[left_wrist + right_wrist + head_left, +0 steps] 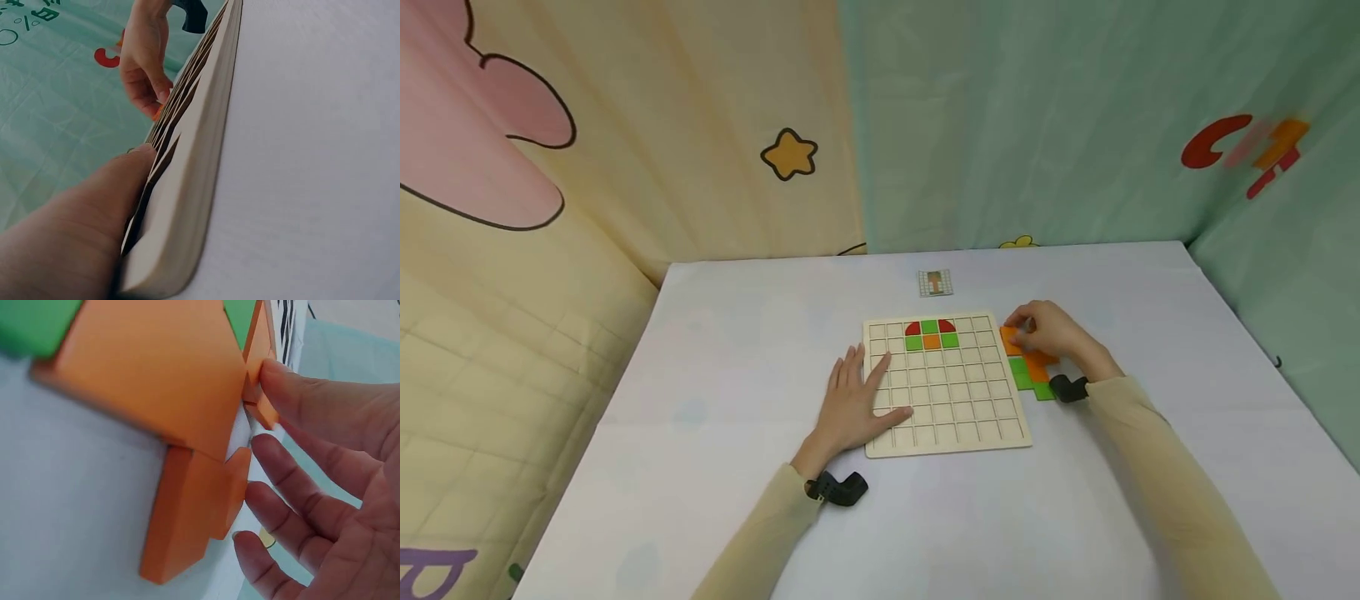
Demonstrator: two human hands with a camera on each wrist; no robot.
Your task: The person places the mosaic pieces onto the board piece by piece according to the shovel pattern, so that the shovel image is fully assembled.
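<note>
apparently the work is at an early stage: at twelve o'clock on the one square, pale wooden grid board [958,408], two red quarter-round tiles [913,329], three green square tiles [913,343] and one orange square tile [932,342] are set, while most visible cells are bare. one small gridded card [935,283] lies beyond, at twelve o'clock. at three o'clock, loose green and orange tiles [1021,377] remain on the white counter [737,375]; the right hand [1054,329] pinches one flat orange tile [1008,344], hiding too much to count them. the left hand [850,408] spreads its fingers wide over the board's nine-o'clock edge.
</note>
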